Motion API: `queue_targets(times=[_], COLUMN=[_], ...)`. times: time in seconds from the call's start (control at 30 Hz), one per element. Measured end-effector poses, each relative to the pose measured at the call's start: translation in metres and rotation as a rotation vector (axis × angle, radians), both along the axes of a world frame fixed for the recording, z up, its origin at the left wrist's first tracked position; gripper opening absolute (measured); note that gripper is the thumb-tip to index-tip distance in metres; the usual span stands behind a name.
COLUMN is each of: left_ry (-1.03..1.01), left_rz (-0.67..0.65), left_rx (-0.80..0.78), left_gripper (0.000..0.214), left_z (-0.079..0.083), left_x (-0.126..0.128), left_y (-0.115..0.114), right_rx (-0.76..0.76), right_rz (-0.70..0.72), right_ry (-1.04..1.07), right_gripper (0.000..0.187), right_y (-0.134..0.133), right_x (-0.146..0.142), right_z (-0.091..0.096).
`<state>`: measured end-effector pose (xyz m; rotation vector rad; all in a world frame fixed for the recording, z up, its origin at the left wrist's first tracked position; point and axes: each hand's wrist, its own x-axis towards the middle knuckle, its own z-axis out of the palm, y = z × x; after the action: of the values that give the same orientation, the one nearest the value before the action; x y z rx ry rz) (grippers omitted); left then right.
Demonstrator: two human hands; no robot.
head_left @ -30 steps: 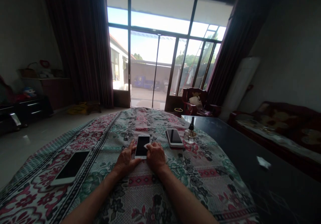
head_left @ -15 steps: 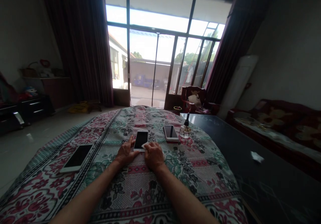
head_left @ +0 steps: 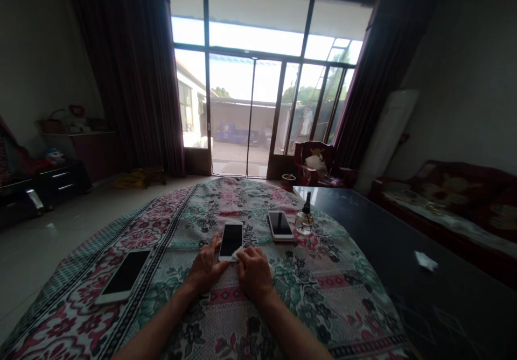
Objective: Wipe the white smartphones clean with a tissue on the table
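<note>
A white smartphone (head_left: 231,239) with a dark screen lies face up on the patterned tablecloth (head_left: 181,274). My left hand (head_left: 205,264) grips it by the left side, fingers along that edge and thumb at the bottom corner. Closed on a crumpled white tissue (head_left: 237,254), my right hand (head_left: 254,271) presses it against the phone's lower right corner. Part of the tissue is hidden under the palm. Farther right lies another phone (head_left: 280,225), seemingly stacked on something reddish. To the left sits a larger white-framed device (head_left: 124,276), a tablet or big phone.
A clear glass bottle (head_left: 304,221) with a black top stands beyond the right-hand phone. Alongside the cloth runs a dark table (head_left: 388,241) bearing a crumpled white paper (head_left: 426,261). Behind are a wooden chair (head_left: 315,161), a sofa (head_left: 448,182) and glass doors (head_left: 242,118).
The camera view has tilted up slightly, so everything sits lower in the picture. Both hands keep their places at the phone, with the tissue still at its lower right corner.
</note>
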<state>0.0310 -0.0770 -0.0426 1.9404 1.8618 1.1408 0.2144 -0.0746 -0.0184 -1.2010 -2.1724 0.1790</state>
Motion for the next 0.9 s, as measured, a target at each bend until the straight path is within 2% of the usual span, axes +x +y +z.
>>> queue_targets(times=[0.2,0.53,0.73,0.9], left_ry=[-0.023,-0.037,-0.050,-0.044], left_rz=[-0.004,-0.020,-0.027,-0.002], left_rx=[-0.028,-0.068,-0.039,-0.043], left_gripper=[0.086,0.084,0.086,0.085], left_z=[-0.003,0.001,-0.001,0.003], left_x=[0.000,0.002,0.002,0.004], left_y=[0.000,-0.003,-0.003,-0.004], right_rx=[-0.044,-0.071,-0.062,-0.056], right_rz=[-0.004,-0.092,-0.135,-0.125], right_ry=[-0.052,-0.198,-0.180,-0.149], right_gripper=[0.023,0.027,0.026,0.027], right_y=[0.016,0.074,0.106,0.114], right_x=[-0.005,-0.026,-0.039,-0.039], right_z=[0.005,0.018,0.018,0.011])
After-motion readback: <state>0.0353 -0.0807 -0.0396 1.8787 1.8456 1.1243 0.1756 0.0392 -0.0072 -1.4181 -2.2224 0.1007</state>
